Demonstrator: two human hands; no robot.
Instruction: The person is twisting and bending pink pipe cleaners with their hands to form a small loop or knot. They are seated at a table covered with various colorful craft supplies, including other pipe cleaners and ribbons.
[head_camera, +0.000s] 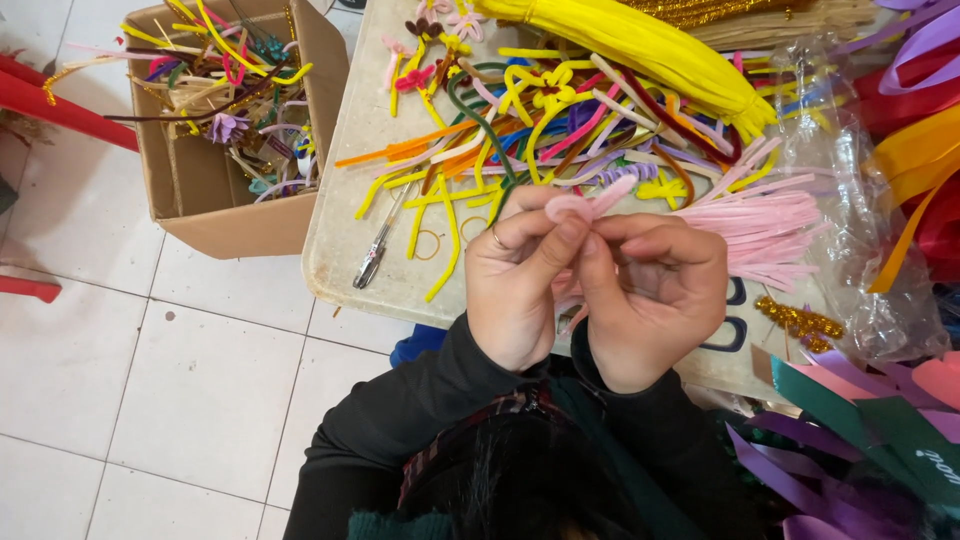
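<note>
The lower end of the pink pipe cleaner (590, 203) was hidden between the left hand (518, 280) and the right hand (655, 300). The scissors (733, 320) showed only their dark handle loops behind the right hand. The yellow bundle (640, 45), the ribbons (915, 150) and the desk (340, 250) were cut off by the frame's edges.
</note>
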